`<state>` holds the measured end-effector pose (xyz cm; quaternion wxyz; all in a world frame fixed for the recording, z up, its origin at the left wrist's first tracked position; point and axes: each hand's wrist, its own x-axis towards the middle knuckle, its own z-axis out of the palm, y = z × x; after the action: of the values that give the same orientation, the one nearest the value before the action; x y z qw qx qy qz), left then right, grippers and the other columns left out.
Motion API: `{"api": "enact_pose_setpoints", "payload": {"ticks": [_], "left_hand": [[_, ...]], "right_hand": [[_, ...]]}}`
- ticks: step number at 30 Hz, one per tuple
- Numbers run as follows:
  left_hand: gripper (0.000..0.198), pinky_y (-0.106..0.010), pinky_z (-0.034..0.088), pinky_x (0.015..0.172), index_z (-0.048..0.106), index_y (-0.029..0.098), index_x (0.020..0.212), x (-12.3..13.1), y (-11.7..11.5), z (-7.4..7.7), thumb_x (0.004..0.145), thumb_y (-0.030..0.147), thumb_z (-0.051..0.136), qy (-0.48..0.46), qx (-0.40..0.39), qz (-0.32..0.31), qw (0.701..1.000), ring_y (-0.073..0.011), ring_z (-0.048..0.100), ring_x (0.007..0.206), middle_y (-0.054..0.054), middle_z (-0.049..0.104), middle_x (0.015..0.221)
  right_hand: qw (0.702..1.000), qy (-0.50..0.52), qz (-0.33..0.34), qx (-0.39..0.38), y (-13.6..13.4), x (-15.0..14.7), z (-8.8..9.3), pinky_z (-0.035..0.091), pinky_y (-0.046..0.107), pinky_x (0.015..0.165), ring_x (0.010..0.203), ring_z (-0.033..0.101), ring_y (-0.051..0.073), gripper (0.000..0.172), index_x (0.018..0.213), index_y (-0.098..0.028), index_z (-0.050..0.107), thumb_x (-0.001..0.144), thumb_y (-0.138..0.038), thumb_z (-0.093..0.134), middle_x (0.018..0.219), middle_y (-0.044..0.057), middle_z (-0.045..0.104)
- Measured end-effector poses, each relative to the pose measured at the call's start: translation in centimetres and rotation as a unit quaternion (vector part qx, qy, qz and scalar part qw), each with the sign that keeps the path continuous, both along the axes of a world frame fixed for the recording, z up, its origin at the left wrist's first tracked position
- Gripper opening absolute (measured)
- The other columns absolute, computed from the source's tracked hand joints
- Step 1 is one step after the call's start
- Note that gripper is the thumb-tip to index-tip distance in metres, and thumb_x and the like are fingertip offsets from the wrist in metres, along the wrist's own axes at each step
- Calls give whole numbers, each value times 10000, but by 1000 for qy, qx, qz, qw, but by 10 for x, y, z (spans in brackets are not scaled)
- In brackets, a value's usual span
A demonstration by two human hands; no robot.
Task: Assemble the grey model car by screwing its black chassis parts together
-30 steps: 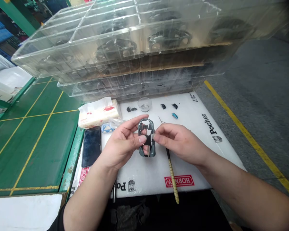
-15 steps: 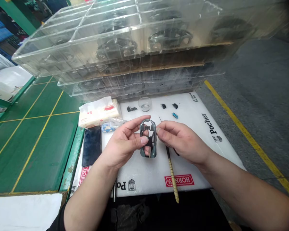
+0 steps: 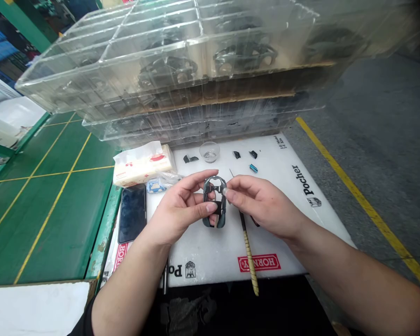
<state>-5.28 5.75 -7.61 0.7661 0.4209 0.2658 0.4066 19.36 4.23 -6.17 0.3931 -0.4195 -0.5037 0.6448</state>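
**A:** Green bench (image 3: 56,224), white foam board (image 3: 210,261), and a model car shell (image 3: 220,217) held just above it. How's that handle?

**B:** Light, stiff but fragile, I'd say; take it by the outer edges. Left hand (image 3: 177,207) cradles it, fingers curled round. Right hand (image 3: 264,205) is pinched nearly shut at its edge; can't tell if it's gripping.

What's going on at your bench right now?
A person is working on a dark green model car body shell above a white foam board. The left hand grips the shell, while the right hand's fingertips are at its edge; I can't tell if they hold anything. A tool with a spiral yellow handle lies on the board, beyond it a small glass dish, small black parts and a blue part. Stacked clear trays hold more shells.
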Motion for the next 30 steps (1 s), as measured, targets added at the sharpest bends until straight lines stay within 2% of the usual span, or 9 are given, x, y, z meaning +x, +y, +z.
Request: {"api": "enact_pose_setpoints", "payload": {"ticks": [3, 6, 10, 13, 16, 19, 26, 30], "left_hand": [[641, -293, 767, 748, 849, 296, 1544, 0, -1, 0, 955, 112, 1020, 5, 5, 0, 1000, -163, 842, 802, -27, 775, 1097], [639, -291, 773, 750, 853, 302, 1540, -1, -1, -1, 955, 111, 1023, 6, 9, 5, 1000, -161, 849, 801, -20, 766, 1095], [621, -276, 770, 730, 857, 315, 1531, -1, 0, -1, 964, 124, 1023, -1, 19, 6, 1000, -151, 855, 776, -5, 764, 1086], [620, -275, 776, 735, 852, 308, 1528, -1, 2, -2, 962, 126, 1027, -8, 25, 19, 999, -144, 854, 763, -3, 779, 1098], [630, -277, 780, 737, 845, 315, 1533, 0, 3, -3, 961, 126, 1029, -8, 34, 35, 999, -148, 856, 775, -11, 805, 1126], [630, -279, 782, 730, 844, 311, 1533, 0, 3, -4, 960, 128, 1031, -9, 37, 41, 998, -151, 857, 787, -23, 818, 1149], [622, -279, 775, 719, 853, 315, 1515, 1, 2, -4, 950, 135, 1040, -9, 29, 43, 999, -143, 847, 752, -12, 810, 1131], [617, -278, 768, 726, 860, 335, 1516, -1, 2, -3, 957, 144, 1036, 4, 34, 41, 999, -143, 845, 767, -8, 793, 1115]], "right_hand": [[1000, 0, 6, -5, 0, 1, -1, 579, 371, 806, 872, 692, 218, 449, 970, -249, 794, 984, -657, 981, 922, 26, 779], [1000, 2, 1, -5, 0, 1, -2, 467, 333, 677, 725, 541, 174, 480, 900, -240, 774, 1006, -672, 954, 747, -26, 630], [1000, 10, 9, -5, 0, 1, -3, 396, 327, 642, 652, 414, 149, 475, 909, -234, 793, 1027, -673, 934, 674, -66, 514], [1000, -3, 12, 0, 0, 2, -2, 448, 341, 697, 699, 486, 164, 459, 913, -239, 799, 1016, -659, 950, 710, -48, 567], [1000, -12, 17, -2, 0, 3, -1, 523, 376, 823, 852, 639, 209, 445, 934, -243, 803, 993, -649, 974, 853, 4, 713], [1000, -14, 22, -6, 0, 3, -2, 544, 408, 912, 971, 708, 252, 427, 962, -248, 804, 973, -631, 993, 962, 32, 780], [1000, -23, 13, -6, 0, 3, -3, 497, 393, 831, 909, 662, 236, 420, 940, -246, 781, 964, -607, 995, 935, 30, 764], [1000, -5, 11, -13, 0, 3, 0, 429, 344, 702, 755, 546, 172, 409, 901, -237, 773, 968, -570, 999, 814, -12, 667]]}}
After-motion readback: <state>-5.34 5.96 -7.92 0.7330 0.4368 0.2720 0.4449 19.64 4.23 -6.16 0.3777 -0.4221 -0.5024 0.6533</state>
